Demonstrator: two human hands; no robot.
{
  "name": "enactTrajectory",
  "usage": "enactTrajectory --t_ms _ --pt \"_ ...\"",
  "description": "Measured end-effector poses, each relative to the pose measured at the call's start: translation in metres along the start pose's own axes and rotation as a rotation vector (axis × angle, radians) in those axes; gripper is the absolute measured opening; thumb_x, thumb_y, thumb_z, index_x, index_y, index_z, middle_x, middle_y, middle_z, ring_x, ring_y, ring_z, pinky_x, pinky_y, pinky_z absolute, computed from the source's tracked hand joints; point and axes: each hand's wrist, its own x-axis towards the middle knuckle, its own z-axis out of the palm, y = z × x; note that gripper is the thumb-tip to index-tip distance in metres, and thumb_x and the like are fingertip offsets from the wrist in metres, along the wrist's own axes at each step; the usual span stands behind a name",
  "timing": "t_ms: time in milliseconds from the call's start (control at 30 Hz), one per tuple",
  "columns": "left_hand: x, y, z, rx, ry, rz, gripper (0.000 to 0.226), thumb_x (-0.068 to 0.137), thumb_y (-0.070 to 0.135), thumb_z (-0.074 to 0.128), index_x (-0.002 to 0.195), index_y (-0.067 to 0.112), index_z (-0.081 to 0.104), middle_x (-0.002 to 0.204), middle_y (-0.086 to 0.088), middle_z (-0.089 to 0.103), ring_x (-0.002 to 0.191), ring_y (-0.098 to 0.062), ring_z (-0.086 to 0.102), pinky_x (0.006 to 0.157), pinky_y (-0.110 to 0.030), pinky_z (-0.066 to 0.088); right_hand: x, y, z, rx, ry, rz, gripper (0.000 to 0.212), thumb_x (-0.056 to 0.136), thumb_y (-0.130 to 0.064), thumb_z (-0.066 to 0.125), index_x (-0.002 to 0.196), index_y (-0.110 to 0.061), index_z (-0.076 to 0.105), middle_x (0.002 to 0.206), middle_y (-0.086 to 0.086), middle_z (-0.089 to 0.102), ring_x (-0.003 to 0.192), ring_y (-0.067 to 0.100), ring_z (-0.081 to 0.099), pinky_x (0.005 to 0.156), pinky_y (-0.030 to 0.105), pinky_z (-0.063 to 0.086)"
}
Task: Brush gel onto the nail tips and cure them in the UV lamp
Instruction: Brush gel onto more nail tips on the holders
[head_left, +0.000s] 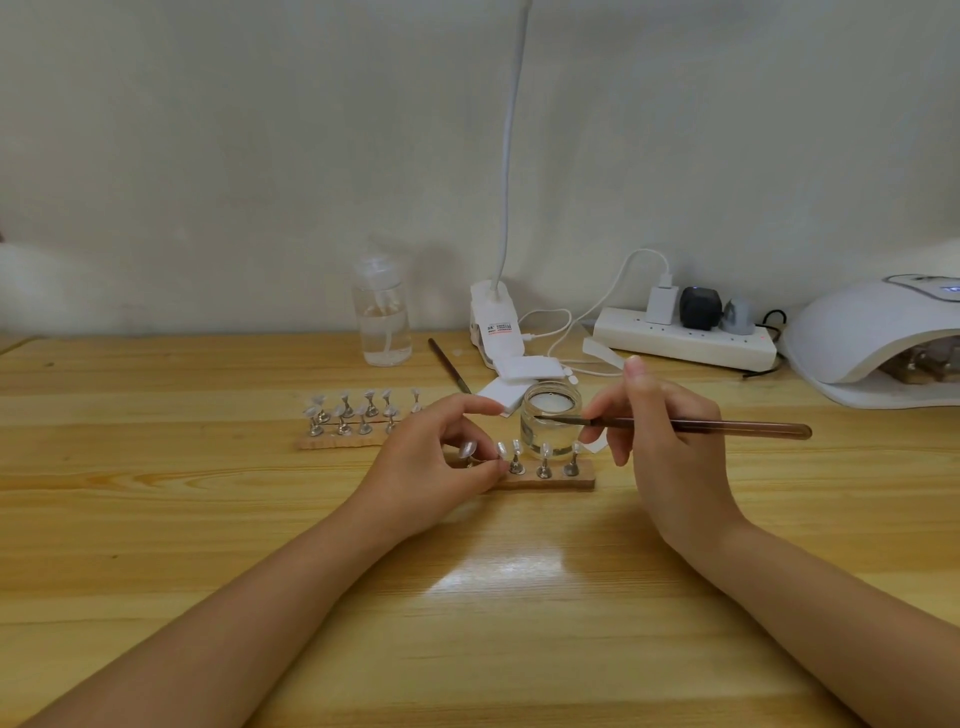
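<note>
Head view: your right hand (660, 421) pinches the brush (675, 425) over the gel jar (550, 418); beside the jar, your left hand (441, 452) pinches a nail-tip stand (470, 453).

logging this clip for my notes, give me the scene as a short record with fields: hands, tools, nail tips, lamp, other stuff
left hand: left hand pinches a nail tip stand at the left end of the near wooden strip
right hand: right hand holds the brush, bristles over the rim of the glass jar
nail tips: more stands on the far wooden strip, untouched
lamp: UV lamp at far right, something inside, too unclear to name
other: clear bottle, desk lamp clamp, power strip, spare brush
</note>
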Motion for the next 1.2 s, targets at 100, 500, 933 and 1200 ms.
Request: enactTrajectory --t_ms 100,500,933,1200 --pt "-0.001 0.0 0.0 0.031 0.004 0.029 0.046 0.074 0.007 0.073 0.103 0.037 0.053 0.074 0.006 0.068 0.078 0.001 0.06 0.076 0.001 0.036 0.0 0.001 0.0 -0.015 -0.021 -0.003 0.043 0.082 -0.042 0.038 0.06 -0.014 0.064 0.054 0.005 0.063 0.042 0.005 0.045 0.046 0.015 0.039" --pt "0.004 0.005 -0.012 0.103 -0.073 -0.04 0.041 0.068 0.026 0.078 0.099 0.04 0.057 0.082 0.015 0.065 0.08 0.007 0.056 0.071 -0.001 0.039 0.0 0.002 -0.001 -0.009 -0.026 0.001 0.043 0.082 -0.042 0.039 0.06 -0.015 0.064 0.054 0.005 0.063 0.041 0.008 0.042 0.045 0.016 0.038" --pt "0.007 0.004 -0.029 0.125 -0.194 -0.19 0.014 0.073 0.021 0.075 0.084 0.016 0.07 0.081 0.01 0.069 0.074 0.006 0.062 0.063 -0.003 0.044 0.001 0.001 -0.001 -0.015 -0.024 0.004 0.043 0.081 -0.044 0.039 0.06 -0.016 0.064 0.053 0.004 0.063 0.042 0.005 0.045 0.045 0.016 0.038" --pt "0.006 0.006 -0.028 0.27 -0.199 -0.098 0.006 0.077 0.02 0.071 0.077 0.018 0.066 0.08 0.011 0.067 0.075 0.007 0.06 0.073 -0.007 0.044 0.001 0.001 -0.001 -0.029 -0.022 0.004 0.043 0.081 -0.043 0.038 0.06 -0.015 0.064 0.054 0.004 0.063 0.043 0.007 0.044 0.045 0.016 0.038"
